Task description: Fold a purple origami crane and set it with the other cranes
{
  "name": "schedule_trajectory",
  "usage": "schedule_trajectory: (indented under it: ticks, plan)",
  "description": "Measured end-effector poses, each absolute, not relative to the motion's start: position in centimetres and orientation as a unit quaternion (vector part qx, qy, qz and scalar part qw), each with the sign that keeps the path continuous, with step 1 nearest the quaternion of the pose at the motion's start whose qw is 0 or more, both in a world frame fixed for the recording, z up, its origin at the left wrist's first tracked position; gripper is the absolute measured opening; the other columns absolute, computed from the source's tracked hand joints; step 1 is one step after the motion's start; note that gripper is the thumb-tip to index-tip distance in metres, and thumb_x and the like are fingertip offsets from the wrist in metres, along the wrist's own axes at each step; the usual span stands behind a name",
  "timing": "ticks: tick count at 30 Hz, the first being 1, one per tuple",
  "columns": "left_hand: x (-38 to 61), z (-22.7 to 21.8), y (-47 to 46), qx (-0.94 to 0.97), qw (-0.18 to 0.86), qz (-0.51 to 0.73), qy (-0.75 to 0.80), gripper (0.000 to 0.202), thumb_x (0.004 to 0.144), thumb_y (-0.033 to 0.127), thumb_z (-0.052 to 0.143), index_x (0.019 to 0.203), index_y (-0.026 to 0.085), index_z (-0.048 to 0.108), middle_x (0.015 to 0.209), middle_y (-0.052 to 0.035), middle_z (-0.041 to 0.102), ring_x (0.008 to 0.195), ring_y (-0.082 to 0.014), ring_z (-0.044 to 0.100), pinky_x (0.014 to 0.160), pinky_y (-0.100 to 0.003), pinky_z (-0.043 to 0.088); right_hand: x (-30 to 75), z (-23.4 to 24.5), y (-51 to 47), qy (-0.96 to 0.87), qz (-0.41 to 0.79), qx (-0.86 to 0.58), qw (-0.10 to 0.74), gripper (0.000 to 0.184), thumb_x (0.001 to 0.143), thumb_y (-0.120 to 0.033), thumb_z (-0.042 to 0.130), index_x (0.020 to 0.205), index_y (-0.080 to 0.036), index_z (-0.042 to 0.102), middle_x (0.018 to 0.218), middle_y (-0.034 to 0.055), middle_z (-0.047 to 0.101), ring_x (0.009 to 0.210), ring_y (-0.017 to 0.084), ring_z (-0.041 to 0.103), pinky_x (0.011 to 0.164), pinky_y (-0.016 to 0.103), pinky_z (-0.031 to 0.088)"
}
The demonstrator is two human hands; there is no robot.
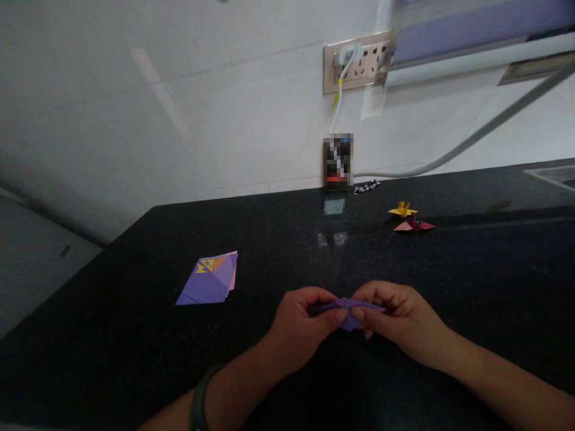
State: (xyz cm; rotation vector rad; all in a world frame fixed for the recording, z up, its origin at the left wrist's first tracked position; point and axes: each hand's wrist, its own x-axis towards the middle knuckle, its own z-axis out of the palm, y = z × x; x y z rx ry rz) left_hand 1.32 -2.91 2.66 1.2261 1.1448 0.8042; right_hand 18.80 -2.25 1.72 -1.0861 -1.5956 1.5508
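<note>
Both my hands meet over the black counter (135, 335), pinching one small folded piece of purple paper (347, 307) between them. My left hand (300, 326) grips its left end with curled fingers and thumb. My right hand (395, 320) holds the right end, thumb pressed on top. A dark band is on my left wrist.
A stack of purple and pink paper sheets (210, 279) lies to the left. A yellow folded paper figure (403, 210) and a red one (414, 225) sit at the back right. A phone (338, 161) leans on the tiled wall, charging from a socket (359, 61).
</note>
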Motion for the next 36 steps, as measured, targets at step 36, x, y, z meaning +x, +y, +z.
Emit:
schedule_trajectory:
  ticks: [36]
  plan:
    - [1.6,3.6,-3.3,0.552,0.606,0.334,0.465,0.012,0.07,0.019,0.058,0.075,0.013,0.066,0.066,-0.0036,0.063,0.062,-0.0128,0.055,0.061,-0.024,0.043,19.7,3.2,-2.4,-0.821,0.325,-0.293,0.368,0.018,0.076,-0.014,0.05,0.088,-0.022,0.061,0.076,0.0041,0.062,0.065,0.013,0.058,0.056,0.024,0.045]
